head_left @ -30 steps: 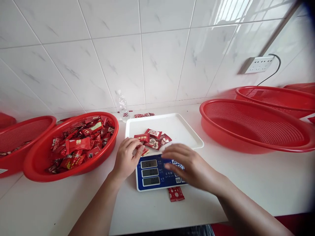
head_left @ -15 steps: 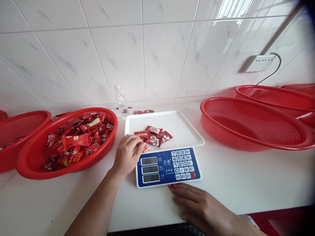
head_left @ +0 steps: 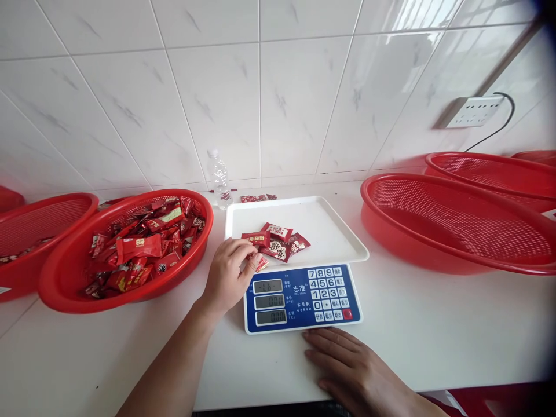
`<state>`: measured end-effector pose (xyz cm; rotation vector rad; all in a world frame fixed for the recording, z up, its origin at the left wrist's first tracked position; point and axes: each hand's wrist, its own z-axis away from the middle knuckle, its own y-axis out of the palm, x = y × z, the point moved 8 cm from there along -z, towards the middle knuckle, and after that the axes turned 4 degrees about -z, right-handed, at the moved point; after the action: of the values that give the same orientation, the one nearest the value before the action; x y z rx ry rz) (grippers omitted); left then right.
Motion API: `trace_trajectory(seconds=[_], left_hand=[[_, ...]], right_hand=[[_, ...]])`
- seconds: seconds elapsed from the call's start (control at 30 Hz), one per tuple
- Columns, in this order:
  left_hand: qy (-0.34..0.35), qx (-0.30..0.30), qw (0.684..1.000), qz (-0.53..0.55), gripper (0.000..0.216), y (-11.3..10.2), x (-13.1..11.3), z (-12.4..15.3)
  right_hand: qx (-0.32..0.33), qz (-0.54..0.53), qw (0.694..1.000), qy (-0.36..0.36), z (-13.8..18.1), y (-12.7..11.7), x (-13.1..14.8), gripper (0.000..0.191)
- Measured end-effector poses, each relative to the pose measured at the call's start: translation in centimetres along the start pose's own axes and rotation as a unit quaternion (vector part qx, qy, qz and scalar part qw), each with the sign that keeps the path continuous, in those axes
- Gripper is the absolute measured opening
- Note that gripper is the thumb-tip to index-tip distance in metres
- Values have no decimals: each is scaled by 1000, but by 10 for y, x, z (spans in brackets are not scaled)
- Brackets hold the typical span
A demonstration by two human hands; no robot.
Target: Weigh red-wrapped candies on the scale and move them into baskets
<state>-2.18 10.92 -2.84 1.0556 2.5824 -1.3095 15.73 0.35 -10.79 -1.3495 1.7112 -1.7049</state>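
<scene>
My left hand is at the front left corner of the scale's white tray, thumb and fingers closed on a small red wrapped candy. Beyond it, several red wrapped candies lie in a loose pile on the tray. In front of the tray is the scale's blue keypad panel, with three small displays at its left. My right hand lies on the table against the scale's front edge, fingers stretched out. What is under its fingertips is hidden.
A red basket full of wrapped candies stands at the left, another red basket beyond it. Red baskets also stand at the right. A clear plastic bottle and a red packet are behind the scale. A power strip hangs on the wall.
The view has shifted slightly left. A bit of red packet that showed at my right fingertips is now out of sight. My left hand has stayed at the tray corner.
</scene>
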Motion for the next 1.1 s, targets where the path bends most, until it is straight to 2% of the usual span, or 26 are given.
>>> trace_trajectory(seconds=[0.1, 0.2, 0.37, 0.43, 0.57, 0.7, 0.87, 0.97, 1.1], left_hand=[[-4, 0, 1000, 1, 13, 0, 1, 0], [-4, 1, 1000, -2, 12, 1, 1, 0], [24, -4, 999, -29, 11, 1, -4, 0], [40, 4, 998, -51, 11, 1, -8, 0], [61, 22, 994, -87, 14, 0, -16, 0], [74, 43, 992, -96, 18, 0, -19, 1], [79, 59, 991, -92, 20, 3, -18, 2], [86, 59, 991, -79, 18, 2, -21, 1], [85, 62, 993, -63, 18, 1, -23, 1]], right_hand=[[15, 6, 1000, -3, -2, 0, 1, 31], [-19, 10, 1000, -22, -3, -9, 3, 26], [-151, 66, 985, -45, -14, -53, -9, 23], [-192, 105, 975, -23, -29, -75, -22, 24], [-194, 143, 970, 32, -72, -103, -47, 31], [-150, 148, 976, 49, -103, -101, -54, 40], [-133, 105, 984, 62, -105, -93, -54, 44], [-131, 111, 984, 47, -99, -90, -51, 38], [-131, 102, 986, 16, -93, -90, -48, 20]])
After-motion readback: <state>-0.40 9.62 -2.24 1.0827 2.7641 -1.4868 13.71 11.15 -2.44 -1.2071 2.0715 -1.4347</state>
